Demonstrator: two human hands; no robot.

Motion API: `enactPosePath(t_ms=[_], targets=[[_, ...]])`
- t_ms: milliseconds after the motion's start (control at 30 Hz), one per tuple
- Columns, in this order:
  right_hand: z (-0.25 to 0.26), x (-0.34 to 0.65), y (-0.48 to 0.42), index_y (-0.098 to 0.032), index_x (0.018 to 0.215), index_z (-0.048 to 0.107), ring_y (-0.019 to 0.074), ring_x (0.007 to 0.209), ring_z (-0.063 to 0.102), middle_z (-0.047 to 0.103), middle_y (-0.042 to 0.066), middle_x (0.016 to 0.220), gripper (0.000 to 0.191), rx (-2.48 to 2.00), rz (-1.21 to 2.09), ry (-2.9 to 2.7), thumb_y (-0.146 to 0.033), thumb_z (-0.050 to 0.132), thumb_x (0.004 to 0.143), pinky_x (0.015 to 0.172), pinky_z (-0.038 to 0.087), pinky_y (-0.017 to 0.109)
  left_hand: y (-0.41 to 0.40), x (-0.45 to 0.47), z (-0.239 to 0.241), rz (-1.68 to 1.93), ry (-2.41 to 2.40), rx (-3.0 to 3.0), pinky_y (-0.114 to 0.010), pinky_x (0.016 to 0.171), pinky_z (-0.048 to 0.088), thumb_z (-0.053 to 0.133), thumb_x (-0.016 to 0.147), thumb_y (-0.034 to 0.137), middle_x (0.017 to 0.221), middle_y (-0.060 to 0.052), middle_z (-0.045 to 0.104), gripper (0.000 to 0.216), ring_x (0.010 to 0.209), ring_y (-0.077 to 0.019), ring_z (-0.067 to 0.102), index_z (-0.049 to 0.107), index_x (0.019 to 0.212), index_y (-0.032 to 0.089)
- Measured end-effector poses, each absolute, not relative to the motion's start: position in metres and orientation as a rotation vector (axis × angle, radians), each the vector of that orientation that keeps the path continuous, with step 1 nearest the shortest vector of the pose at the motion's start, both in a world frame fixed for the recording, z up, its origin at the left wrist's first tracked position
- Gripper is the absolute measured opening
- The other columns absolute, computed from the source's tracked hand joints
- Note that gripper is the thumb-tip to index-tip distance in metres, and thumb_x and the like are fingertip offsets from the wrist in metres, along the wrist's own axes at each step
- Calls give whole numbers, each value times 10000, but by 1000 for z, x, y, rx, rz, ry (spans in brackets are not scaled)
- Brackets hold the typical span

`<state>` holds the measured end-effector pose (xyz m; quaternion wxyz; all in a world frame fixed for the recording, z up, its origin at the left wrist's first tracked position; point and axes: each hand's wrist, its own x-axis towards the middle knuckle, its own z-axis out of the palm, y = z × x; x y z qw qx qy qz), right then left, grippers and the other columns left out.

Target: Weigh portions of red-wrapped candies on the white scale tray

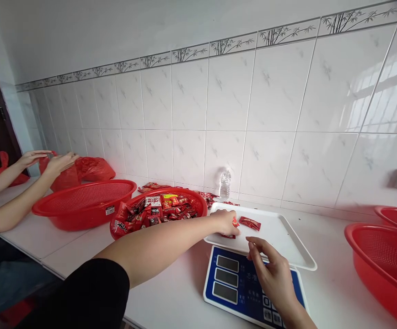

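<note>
My left hand (226, 222) reaches over the white tray (281, 237) that sits on a blue-faced scale (243, 285). Its fingers are closed on small red candy packets (234, 222). Another red packet (249, 223) lies on the tray just right of it. My right hand (270, 267) hovers over the scale's front, at the tray's near edge, with thumb and fingers pinched together and nothing visible in them. A red basket (160, 211) full of red wrapped candies stands left of the tray.
An empty red basket (83, 205) sits further left, and two more red baskets (387, 260) stand at the right edge. A water bottle (225, 184) stands by the tiled wall. Another person's hands (49, 162) handle red plastic bags (88, 169) at far left.
</note>
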<state>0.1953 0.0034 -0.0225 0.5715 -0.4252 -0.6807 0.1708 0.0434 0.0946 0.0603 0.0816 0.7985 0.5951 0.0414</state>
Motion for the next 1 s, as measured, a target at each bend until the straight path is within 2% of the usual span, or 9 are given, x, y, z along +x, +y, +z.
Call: enactPosePath(t_ms=[100,233,367,467,567,667,767,1000], targets=[[-23,195,4,-186,979,678,154,604,624,683,54,748,361,-1001,404,-1590,-461,452,920,424,440,211,95,49,61,131,1686,2475,-315,570,434,695,605,363,932,-60,667,385,798,-276,632,591,959,255],[-20,196,3,-184,971,674,147,582,608,672,48,727,347,-984,404,-1602,-439,444,926,414,428,208,101,53,56,156,1624,2490,-274,515,405,691,571,274,842,-16,657,441,737,-243,630,567,994,276],[-18,196,2,-183,986,673,146,590,605,671,48,736,339,-978,404,-1606,-426,444,927,416,427,210,102,52,57,128,1631,2467,-265,565,434,694,597,315,914,-23,661,583,782,-238,635,515,1152,290],[-18,196,2,-184,994,674,149,599,605,668,51,737,337,-966,422,-1609,-421,443,930,425,433,214,96,50,66,20,1677,2531,-337,661,472,658,657,473,1131,-114,626,657,930,-318,618,485,1257,266],[-18,196,1,-190,1014,670,151,614,610,669,53,755,333,-962,442,-1618,-415,438,935,425,433,216,89,49,76,-89,1679,2493,-388,677,480,651,648,578,1206,-172,594,735,933,-362,613,499,1283,242],[-18,196,1,-196,1028,666,144,592,606,671,48,765,325,-973,436,-1615,-411,442,934,408,426,215,88,48,82,-105,1625,2384,-339,626,481,737,572,460,1136,-133,634,782,872,-323,626,502,1289,250],[-18,196,1,-189,1016,669,140,577,600,671,49,757,326,-974,421,-1612,-409,444,933,399,422,214,90,46,82,-141,1549,2402,-293,615,468,738,539,333,1072,-70,653,769,868,-277,626,512,1272,278],[-17,195,1,-182,1007,667,154,635,624,681,68,784,327,-949,435,-1619,-407,441,936,436,451,211,105,52,75,100,1551,2505,-282,637,472,710,560,310,958,-35,660,700,839,-245,629,528,1234,264]])
